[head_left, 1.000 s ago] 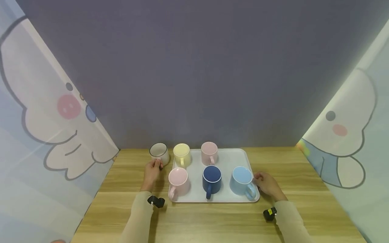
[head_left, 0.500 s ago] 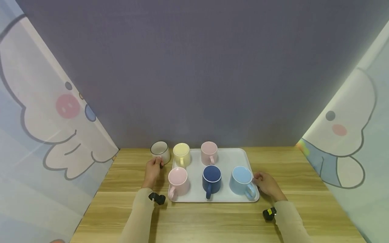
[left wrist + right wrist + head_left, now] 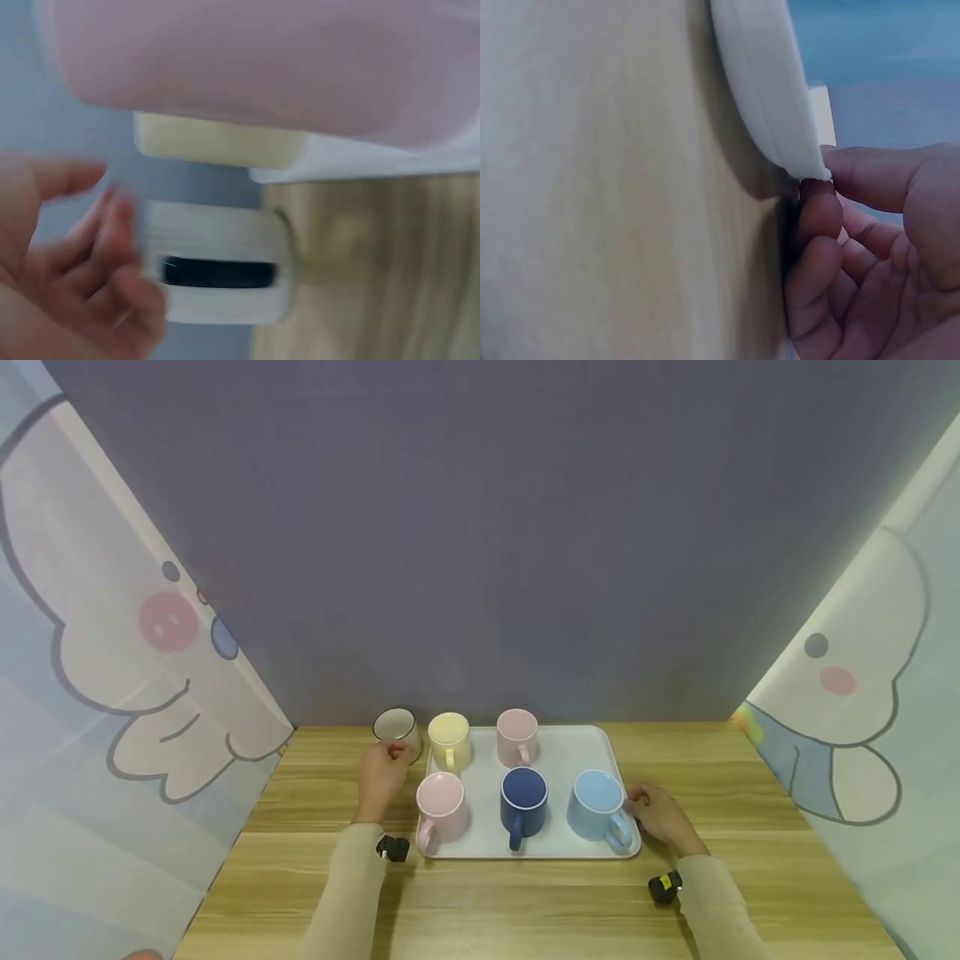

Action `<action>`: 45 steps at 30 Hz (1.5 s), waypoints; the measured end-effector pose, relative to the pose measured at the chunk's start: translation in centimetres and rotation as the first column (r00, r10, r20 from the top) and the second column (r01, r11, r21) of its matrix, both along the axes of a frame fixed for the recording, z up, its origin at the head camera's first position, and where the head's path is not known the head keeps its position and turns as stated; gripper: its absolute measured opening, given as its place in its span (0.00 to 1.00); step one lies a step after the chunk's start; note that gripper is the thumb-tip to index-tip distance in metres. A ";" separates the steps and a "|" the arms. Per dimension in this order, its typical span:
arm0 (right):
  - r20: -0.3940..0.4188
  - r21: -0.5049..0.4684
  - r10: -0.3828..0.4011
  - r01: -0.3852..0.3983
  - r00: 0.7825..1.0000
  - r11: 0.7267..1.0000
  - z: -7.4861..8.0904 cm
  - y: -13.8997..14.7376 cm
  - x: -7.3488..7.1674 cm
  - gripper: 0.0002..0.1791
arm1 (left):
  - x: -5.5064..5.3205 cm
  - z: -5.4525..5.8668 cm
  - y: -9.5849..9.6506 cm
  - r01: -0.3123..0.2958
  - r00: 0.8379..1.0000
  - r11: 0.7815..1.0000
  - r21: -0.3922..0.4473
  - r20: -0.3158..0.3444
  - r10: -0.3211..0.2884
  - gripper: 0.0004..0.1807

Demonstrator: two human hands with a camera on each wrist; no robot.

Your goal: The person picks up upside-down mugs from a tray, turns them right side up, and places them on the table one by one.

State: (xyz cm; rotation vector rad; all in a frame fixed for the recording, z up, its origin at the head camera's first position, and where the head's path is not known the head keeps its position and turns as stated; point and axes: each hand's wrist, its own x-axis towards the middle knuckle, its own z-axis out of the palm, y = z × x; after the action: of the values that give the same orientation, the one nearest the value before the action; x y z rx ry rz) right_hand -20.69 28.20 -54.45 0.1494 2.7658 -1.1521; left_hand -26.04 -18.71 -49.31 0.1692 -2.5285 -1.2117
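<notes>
My left hand is lifted just in front of a white mug with a dark rim. In the left wrist view, thumb and curved fingers stand apart beside the mug, whose dark handle is free. The mug stands on the table left of a white tray. My right hand pinches the tray's right rim between thumb and finger. On the tray stand a yellow mug, two pink mugs, one behind and one in front, a dark blue mug and a light blue mug.
A wooden table lies under everything. Behind it rises a grey wall, close to the white mug. Cartoon-printed panels flank both sides.
My left hand has let go of the white mug's handle and risen slightly above it. The mug has shifted a little back and right. My right hand has stayed at the tray rim.
</notes>
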 end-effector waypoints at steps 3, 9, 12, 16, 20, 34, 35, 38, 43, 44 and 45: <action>-0.003 -0.004 -0.001 0.001 1.000 1.000 0.0 0.0 0.1 0.13 | 0.2 1.0 0.6 0.171 0.982 0.985 -0.003 0.085 -0.170 0.10; -0.012 -0.005 0.001 -0.001 1.000 1.000 0.0 0.0 0.1 0.13 | 0.4 1.9 1.4 0.305 0.922 0.952 0.035 0.240 -0.304 0.12; -0.012 -0.005 0.001 -0.001 1.000 1.000 0.0 0.0 0.1 0.13 | 0.2 1.7 1.4 0.361 0.890 0.929 0.077 0.271 -0.368 0.12; -0.001 -0.006 -0.005 0.005 1.000 1.000 0.0 0.0 0.1 0.13 | -0.2 1.1 1.2 0.432 0.839 0.885 0.170 0.283 -0.464 0.12; 0.018 -0.016 -0.011 0.012 1.000 1.000 0.1 0.1 0.1 0.15 | -0.5 0.6 1.0 0.472 0.797 0.853 0.224 0.306 -0.521 0.13; 0.003 -0.040 -0.018 0.018 1.000 0.999 0.0 0.2 -0.1 0.15 | -1.5 -0.1 1.2 0.466 0.716 0.790 0.398 0.355 -0.601 0.17; 0.003 -0.040 -0.019 0.019 1.000 0.999 0.1 0.2 -0.1 0.15 | -1.6 -0.1 1.2 0.464 0.716 0.788 0.406 0.351 -0.603 0.16; 0.006 -0.039 -0.022 0.022 1.000 0.999 0.1 0.2 0.0 0.15 | -1.5 -0.2 1.3 0.458 0.724 0.795 0.398 0.353 -0.593 0.15; 0.004 -0.029 -0.026 0.027 1.000 0.999 -0.1 0.0 0.1 0.14 | -1.2 -0.5 1.2 0.424 0.753 0.834 0.353 0.374 -0.541 0.15; 0.005 -0.027 -0.026 0.026 1.000 0.999 -0.1 0.0 0.1 0.14 | -1.1 -0.6 1.1 0.413 0.761 0.842 0.347 0.376 -0.529 0.15; 0.005 -0.024 -0.025 0.025 1.000 0.999 -0.2 0.0 0.1 0.14 | -1.1 -0.6 1.1 0.401 0.768 0.849 0.345 0.379 -0.516 0.15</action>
State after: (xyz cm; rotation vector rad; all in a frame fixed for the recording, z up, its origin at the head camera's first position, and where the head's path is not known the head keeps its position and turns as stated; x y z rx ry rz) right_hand -20.57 28.15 -54.62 0.1838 2.7527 -1.1885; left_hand -27.14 -17.65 -49.95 -0.1497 -2.9229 -1.8768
